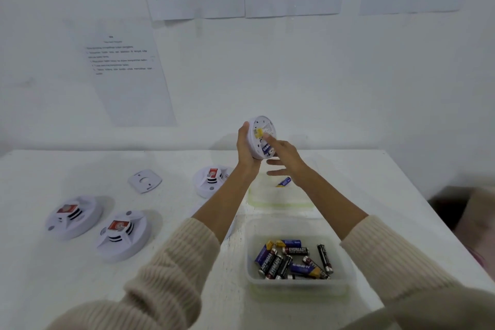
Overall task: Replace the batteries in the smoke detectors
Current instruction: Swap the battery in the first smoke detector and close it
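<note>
A white table (67, 289) fills the lower view. Its far edge meets the wall and its right edge slants away at your right. Bare tabletop lies in front of your left sleeve and between the items at left.

Directly ahead, a clear near tub (249, 254) holds a loose pile of batteries (292, 260). Just behind it, a far tub (281, 205) holds a single battery (284, 181).

At left, three smoke detectors (73, 215) (122, 233) (211, 179) lie apart, with a mounting plate (144, 181) beyond them.

Your left hand (247, 147) grips the held detector (263, 136) by its rim, raised above the far tub, its back facing you. Your right hand (284, 153) holds nothing: fingers loosely spread, the index fingertip touching the detector's back by the yellow label.
</note>
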